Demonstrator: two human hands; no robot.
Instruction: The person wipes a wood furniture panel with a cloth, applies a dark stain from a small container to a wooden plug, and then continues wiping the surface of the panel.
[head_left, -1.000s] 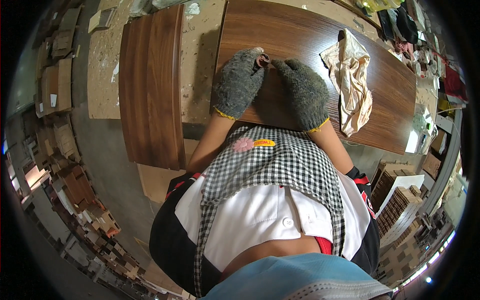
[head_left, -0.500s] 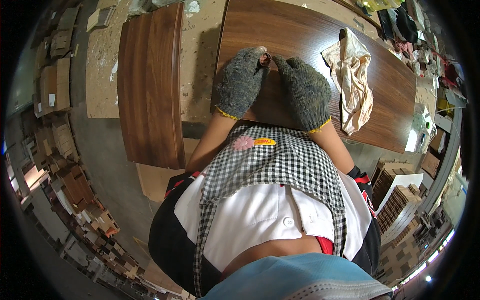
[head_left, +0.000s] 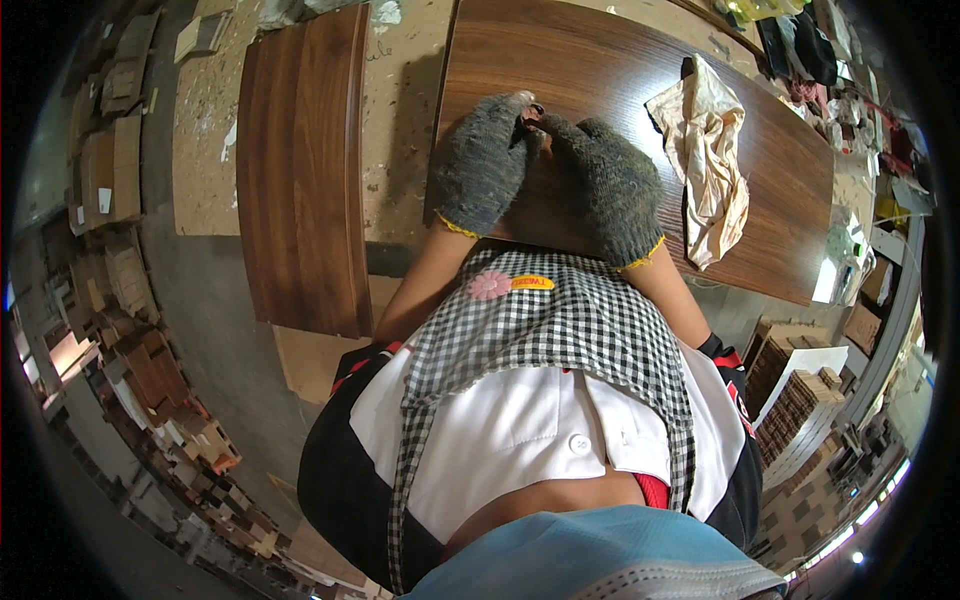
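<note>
Where your two sets of fingers meet, they pinch a tiny dark reddish thing [head_left: 530,116]. It is too small to tell what it is; it may be a little scrap or a bit of cloth. Your left hand [head_left: 485,165] wears a thick grey knit glove with a yellow cuff, and its fingers [head_left: 512,108] are curled in tight around that small thing. Your right hand [head_left: 612,185] has the same kind of glove, and its fingers [head_left: 560,128] bend in to grip the thing from the other side. Both hands touch at the fingertips and rest on the big brown wood board [head_left: 620,70].

That board is dark, smooth and shiny, and it lies flat on the desk [head_left: 395,110], whose top is pale, dusty and speckled. Just to the right of your right hand, a crumpled cream rag [head_left: 712,150] lies on the same board, near the hand but not touching it. To the left, well apart from your hands, a second brown wood board [head_left: 305,170] lies on the desk with its long side running away from you.

Below your hands you can see your black-and-white checked apron [head_left: 550,330] over a white shirt [head_left: 510,430]. Stacks of small wood pieces [head_left: 150,370] sit on the floor at the left.
</note>
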